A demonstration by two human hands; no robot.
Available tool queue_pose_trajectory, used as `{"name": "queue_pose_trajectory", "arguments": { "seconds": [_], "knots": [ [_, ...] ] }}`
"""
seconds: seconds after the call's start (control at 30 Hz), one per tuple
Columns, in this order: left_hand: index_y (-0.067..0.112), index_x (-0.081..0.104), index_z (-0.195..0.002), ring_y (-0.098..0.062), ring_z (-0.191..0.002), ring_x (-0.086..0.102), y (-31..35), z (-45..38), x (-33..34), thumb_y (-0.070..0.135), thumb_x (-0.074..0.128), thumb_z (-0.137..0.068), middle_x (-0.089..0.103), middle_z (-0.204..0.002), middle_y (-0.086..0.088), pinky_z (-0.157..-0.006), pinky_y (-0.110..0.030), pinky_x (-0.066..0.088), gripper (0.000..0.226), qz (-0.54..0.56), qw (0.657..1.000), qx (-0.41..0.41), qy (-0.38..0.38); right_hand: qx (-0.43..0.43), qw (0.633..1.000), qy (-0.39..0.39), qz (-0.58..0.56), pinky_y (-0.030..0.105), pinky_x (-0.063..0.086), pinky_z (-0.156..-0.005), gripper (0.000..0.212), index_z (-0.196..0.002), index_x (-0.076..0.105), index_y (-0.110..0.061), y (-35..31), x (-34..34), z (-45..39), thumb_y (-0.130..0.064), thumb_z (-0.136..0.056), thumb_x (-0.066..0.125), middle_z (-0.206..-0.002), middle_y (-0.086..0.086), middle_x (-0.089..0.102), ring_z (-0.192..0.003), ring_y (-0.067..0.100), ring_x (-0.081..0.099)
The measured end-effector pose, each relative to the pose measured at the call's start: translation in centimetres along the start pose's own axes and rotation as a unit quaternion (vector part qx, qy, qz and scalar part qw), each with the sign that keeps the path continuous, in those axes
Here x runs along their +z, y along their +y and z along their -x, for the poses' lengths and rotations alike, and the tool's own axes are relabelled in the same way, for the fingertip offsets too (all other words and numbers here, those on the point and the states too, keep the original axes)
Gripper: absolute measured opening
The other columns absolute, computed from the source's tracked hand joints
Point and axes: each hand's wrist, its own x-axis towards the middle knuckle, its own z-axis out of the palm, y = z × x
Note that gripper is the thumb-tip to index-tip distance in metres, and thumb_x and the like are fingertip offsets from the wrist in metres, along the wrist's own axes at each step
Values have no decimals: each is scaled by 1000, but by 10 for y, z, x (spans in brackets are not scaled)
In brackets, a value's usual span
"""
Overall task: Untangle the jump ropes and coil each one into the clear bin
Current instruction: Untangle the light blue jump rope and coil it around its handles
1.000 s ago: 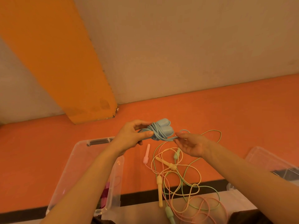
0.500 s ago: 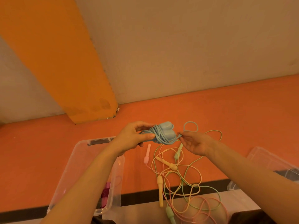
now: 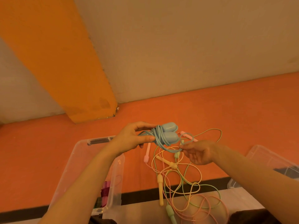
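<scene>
My left hand (image 3: 133,138) grips a blue jump rope (image 3: 166,135), its two handles side by side with cord wound around them. My right hand (image 3: 198,152) pinches the loose end of the blue cord just right of the bundle. Below lies a tangle of yellow, green and pink ropes (image 3: 186,188) on the orange floor. A yellow handle (image 3: 160,188), a pink handle (image 3: 147,153) and a green handle (image 3: 170,213) show in it. The clear bin (image 3: 80,159) stands at the left under my left forearm, with a dark pink coiled rope (image 3: 105,192) inside.
A second clear container (image 3: 267,160) sits at the right edge, partly behind my right forearm. An orange column (image 3: 64,62) and a pale wall rise behind the floor. A black stripe (image 3: 145,196) crosses the floor near me.
The right hand has drawn the blue cord's end down and under the bundle, a little lower than before. The left hand keeps the same grip on the handles.
</scene>
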Motion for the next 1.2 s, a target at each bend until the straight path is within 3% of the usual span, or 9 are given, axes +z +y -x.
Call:
{"name": "queue_pose_trajectory", "arguments": {
  "seconds": [0.17, 0.4, 0.53, 0.73, 0.87, 1.0, 1.2],
  "knots": [
    [29, 66, -109, -12, -52, 51, 2, -1, 2, 9, 73, -82, 70, -97, 7, -41, -17, 32, 35, 28, 1000, 8, -3, 22, 999, -22, -15, 15, 48, -41, 15, -71, 65, -1, 12, 7, -8, 0, -86, 64, -61, 9, 68, -43, 11, 62],
    [31, 64, -112, -9, -53, 51, 3, 3, 1, 12, 72, -83, 66, -71, 17, -44, -19, 33, 35, -18, 996, 2, -86, -17, 997, -26, -77, 18, 50, -41, 17, -75, 60, 2, 3, 3, -6, 3, -91, 54, -56, 13, 66, -42, 15, 63],
    [31, 65, -112, -10, -53, 51, 3, 4, -1, 11, 71, -83, 64, -69, 13, -43, -20, 31, 36, -14, 995, -6, -94, -33, 996, -29, -72, 17, 51, -46, 18, -73, 61, -2, -2, 0, -5, 0, -90, 57, -57, 8, 67, -44, 12, 63],
    [32, 67, -108, -15, -57, 52, -1, 5, -10, 9, 71, -83, 68, -108, -3, -44, -23, 30, 35, 20, 997, -15, -73, -42, 994, -44, -96, 16, 51, -50, 7, -85, 64, -6, -6, -13, -10, -1, -88, 59, -62, 7, 68, -49, 10, 64],
    [29, 66, -114, -14, -58, 52, 2, 8, -9, 10, 71, -82, 67, -89, 14, -43, -20, 30, 37, 0, 995, -12, -103, -53, 990, -56, -117, 19, 53, -49, 16, -96, 60, -12, -7, -15, -11, 0, -86, 60, -64, 8, 68, -51, 13, 65],
    [29, 67, -113, -15, -58, 52, 5, 8, -6, 12, 73, -80, 66, -88, 5, -42, -20, 30, 38, 1, 992, -8, -123, -63, 992, -49, -94, 19, 54, -47, 9, -87, 58, -8, -6, -10, -11, 0, -88, 59, -57, 8, 65, -48, 12, 64],
    [36, 70, -108, -15, -57, 53, 6, 9, -8, 17, 75, -74, 66, -89, 6, -43, -21, 31, 39, 5, 992, -17, -127, -57, 994, -53, -76, 18, 53, -48, 8, -83, 61, -6, -7, -9, -13, 0, -89, 59, -60, 6, 66, -49, 11, 64]
  ]
}}
